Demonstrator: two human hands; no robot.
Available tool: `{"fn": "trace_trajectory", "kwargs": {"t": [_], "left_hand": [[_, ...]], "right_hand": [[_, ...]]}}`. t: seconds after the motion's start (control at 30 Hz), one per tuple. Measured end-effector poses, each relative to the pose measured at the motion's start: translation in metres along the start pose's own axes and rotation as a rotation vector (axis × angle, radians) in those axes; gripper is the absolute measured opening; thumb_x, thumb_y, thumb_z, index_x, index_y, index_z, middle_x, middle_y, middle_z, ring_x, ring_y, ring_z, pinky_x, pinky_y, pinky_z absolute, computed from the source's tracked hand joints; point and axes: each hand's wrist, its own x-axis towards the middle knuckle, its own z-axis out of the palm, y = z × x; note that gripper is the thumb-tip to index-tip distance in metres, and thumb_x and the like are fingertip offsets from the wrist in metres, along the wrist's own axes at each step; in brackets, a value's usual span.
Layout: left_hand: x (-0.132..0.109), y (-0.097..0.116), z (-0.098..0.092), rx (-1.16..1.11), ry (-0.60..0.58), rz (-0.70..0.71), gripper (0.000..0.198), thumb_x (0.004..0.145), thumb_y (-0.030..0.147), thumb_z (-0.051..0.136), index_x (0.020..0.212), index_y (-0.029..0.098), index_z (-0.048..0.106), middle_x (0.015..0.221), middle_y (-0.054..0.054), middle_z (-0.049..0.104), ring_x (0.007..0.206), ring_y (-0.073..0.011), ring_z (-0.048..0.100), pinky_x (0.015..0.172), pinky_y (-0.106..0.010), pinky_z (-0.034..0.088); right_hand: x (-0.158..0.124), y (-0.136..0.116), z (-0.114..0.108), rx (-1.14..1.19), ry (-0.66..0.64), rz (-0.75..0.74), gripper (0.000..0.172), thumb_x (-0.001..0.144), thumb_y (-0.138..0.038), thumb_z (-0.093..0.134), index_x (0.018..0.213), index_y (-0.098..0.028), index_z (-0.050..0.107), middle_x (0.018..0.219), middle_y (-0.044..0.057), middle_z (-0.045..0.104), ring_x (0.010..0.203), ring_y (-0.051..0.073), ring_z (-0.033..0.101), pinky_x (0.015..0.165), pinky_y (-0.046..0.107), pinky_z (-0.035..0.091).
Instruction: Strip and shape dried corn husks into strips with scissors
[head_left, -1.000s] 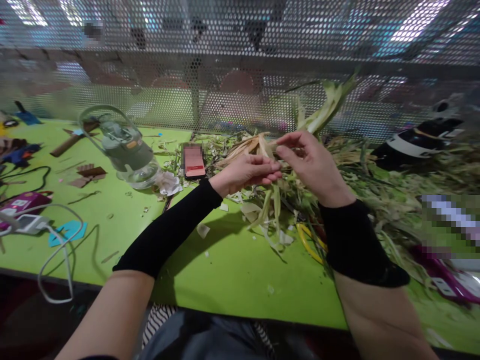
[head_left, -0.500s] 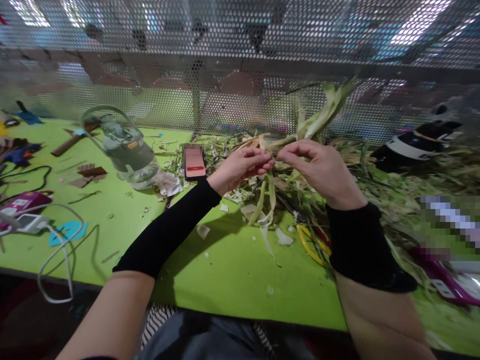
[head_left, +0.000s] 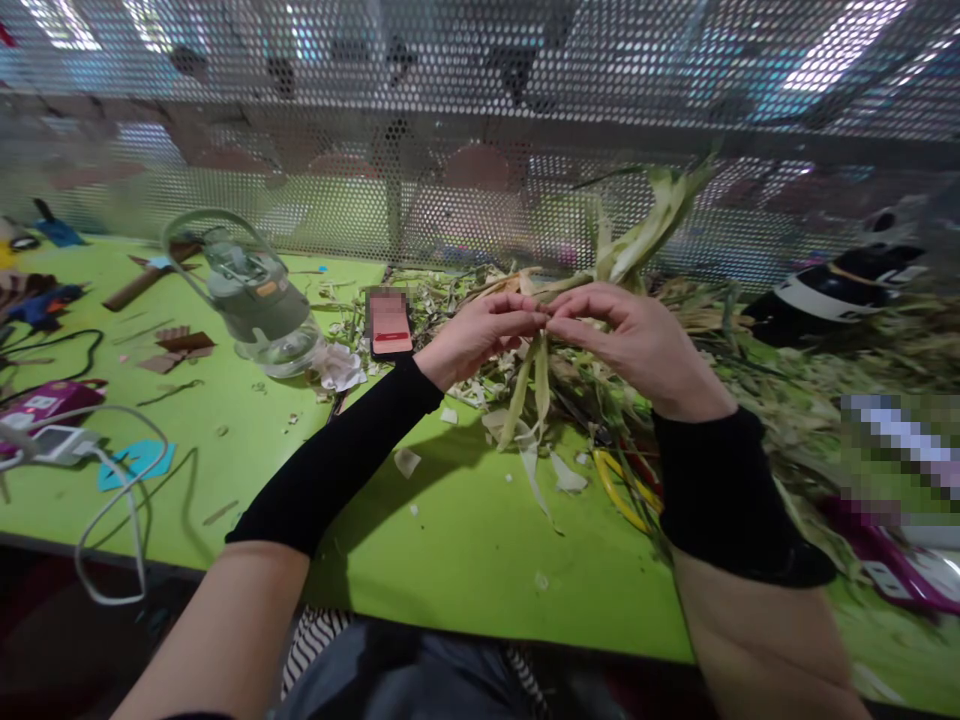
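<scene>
"Where are your hands in this scene?"

"My left hand (head_left: pixel 480 338) and right hand (head_left: pixel 634 345) meet nearly fingertip to fingertip over the green surface (head_left: pixel 465 560), each pinching at the top of pale husk strips (head_left: pixel 529 390). The strips hang just below my fingers, in front of a heap of husk scraps (head_left: pixel 799 395); the spot between the tips is hidden."

"What does such fine work ask for?"

"A light pinch, I'd judge — both sets of fingertips close together, so the thin fibre bends rather than splits. Even tension and steady forearms should help, with the loose ends free of the scraps."

"And the containers?"

"One stands to my left: a bottle (head_left: pixel 262 310) with a carrying loop and a clear base. Whether it holds water, I cannot tell — only glints show. Some crumpled paper (head_left: pixel 341 368) lies beside its foot, near a phone (head_left: pixel 391 335)."
</scene>
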Motion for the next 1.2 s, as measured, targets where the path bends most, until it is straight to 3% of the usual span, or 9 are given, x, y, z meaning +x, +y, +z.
{"fn": "trace_trajectory", "kwargs": {"t": [0.17, 0.33, 0.43, 0.63, 0.93, 1.1, 1.2], "left_hand": [[-0.002, -0.001, 0.003, 0.138, -0.033, 0.164, 0.018, 0.086, 0.002, 0.073, 0.087, 0.015, 0.061, 0.082, 0.005, 0.063, 0.076, -0.0053, 0.058, 0.082, -0.022, 0.045], [-0.004, -0.004, 0.004, 0.355, -0.003, 0.406, 0.014, 0.091, 0.006, 0.067, 0.094, 0.017, 0.059, 0.092, 0.001, 0.067, 0.087, -0.0085, 0.063, 0.086, -0.021, 0.049], [0.0, -0.011, 0.0, 0.548, 0.019, 0.584, 0.01, 0.093, 0.009, 0.064, 0.098, 0.017, 0.061, 0.1, -0.002, 0.071, 0.091, -0.01, 0.067, 0.083, -0.021, 0.051], [0.014, -0.025, -0.01, 0.83, 0.068, 0.832, 0.021, 0.094, 0.005, 0.058, 0.11, 0.017, 0.065, 0.107, -0.004, 0.077, 0.096, -0.0111, 0.071, 0.087, -0.023, 0.055], [0.012, -0.021, -0.013, 0.957, 0.103, 0.867, 0.024, 0.096, 0.007, 0.058, 0.117, 0.016, 0.067, 0.11, -0.007, 0.078, 0.097, -0.0128, 0.072, 0.086, -0.024, 0.056], [0.015, -0.025, -0.013, 0.981, 0.099, 0.893, 0.023, 0.096, 0.008, 0.059, 0.116, 0.015, 0.068, 0.109, -0.007, 0.078, 0.097, -0.014, 0.072, 0.087, -0.026, 0.055], [0.016, -0.027, -0.012, 0.977, 0.101, 0.904, 0.025, 0.095, 0.005, 0.057, 0.116, 0.016, 0.068, 0.11, -0.007, 0.078, 0.097, -0.0139, 0.071, 0.088, -0.027, 0.055]], "right_hand": [[0.002, 0.007, 0.006, 0.103, 0.029, 0.098, 0.02, 0.092, -0.045, 0.074, 0.094, -0.026, 0.072, 0.094, 0.004, 0.074, 0.086, 0.023, 0.067, 0.082, 0.04, 0.056], [0.004, 0.013, 0.009, 0.191, 0.034, 0.107, 0.022, 0.085, -0.042, 0.078, 0.096, -0.025, 0.073, 0.097, 0.004, 0.075, 0.09, 0.023, 0.069, 0.087, 0.041, 0.058], [0.004, 0.01, 0.008, 0.198, 0.003, 0.139, 0.028, 0.084, -0.051, 0.079, 0.093, -0.024, 0.077, 0.094, 0.005, 0.075, 0.087, 0.023, 0.068, 0.087, 0.041, 0.057], [0.004, 0.009, 0.01, 0.225, -0.019, 0.227, 0.036, 0.078, -0.06, 0.083, 0.078, -0.024, 0.078, 0.075, 0.002, 0.069, 0.074, 0.019, 0.06, 0.075, 0.037, 0.053], [0.008, 0.01, 0.02, 0.298, 0.065, 0.193, 0.017, 0.074, -0.039, 0.081, 0.08, -0.024, 0.074, 0.084, 0.001, 0.072, 0.081, 0.019, 0.063, 0.082, 0.036, 0.054], [0.008, 0.005, 0.023, 0.195, 0.127, 0.212, 0.004, 0.079, -0.027, 0.07, 0.078, -0.024, 0.068, 0.071, -0.001, 0.06, 0.067, 0.015, 0.049, 0.064, 0.03, 0.042], [0.007, 0.005, 0.022, 0.222, 0.116, 0.225, 0.015, 0.086, -0.033, 0.068, 0.075, -0.024, 0.062, 0.065, -0.003, 0.051, 0.061, 0.014, 0.041, 0.058, 0.031, 0.034]]}}
